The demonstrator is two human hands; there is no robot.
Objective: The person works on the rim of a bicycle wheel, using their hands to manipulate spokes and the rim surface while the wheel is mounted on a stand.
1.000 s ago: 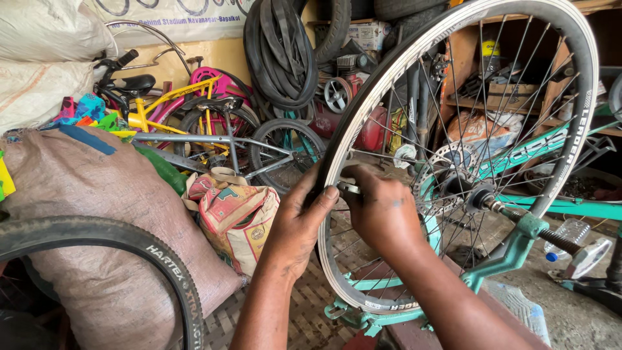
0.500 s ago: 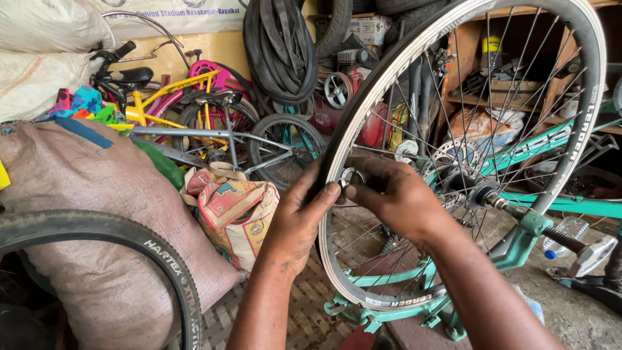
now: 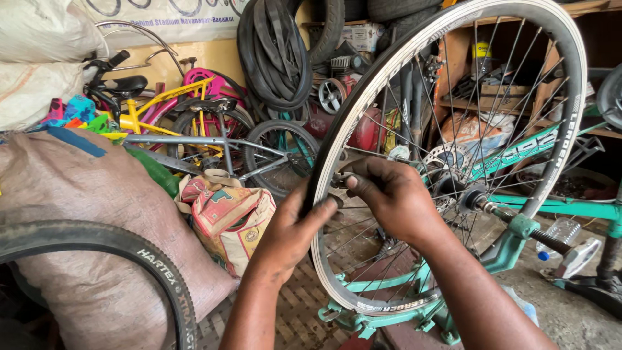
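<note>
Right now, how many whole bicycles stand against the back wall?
2: a yellow bicycle by the wall and a grey bicycle before it. A pink frame behind suggests a third, mostly hidden.

Silver spoked bicycle wheel rim (image 3: 570,97) w/ a black rubber strip along it sits in an upturned teal bike frame (image 3: 557,209), filling the view from 12 to 5 o'clock. Left hand (image 3: 291,233) grips the rim's near edge at centre; right hand (image 3: 392,198) pinches sth small just beside it, btwn the spokes. Worn black tyre (image 3: 110,246) at 8 o'clock, printed cloth bag (image 3: 230,217) next to it.
</note>
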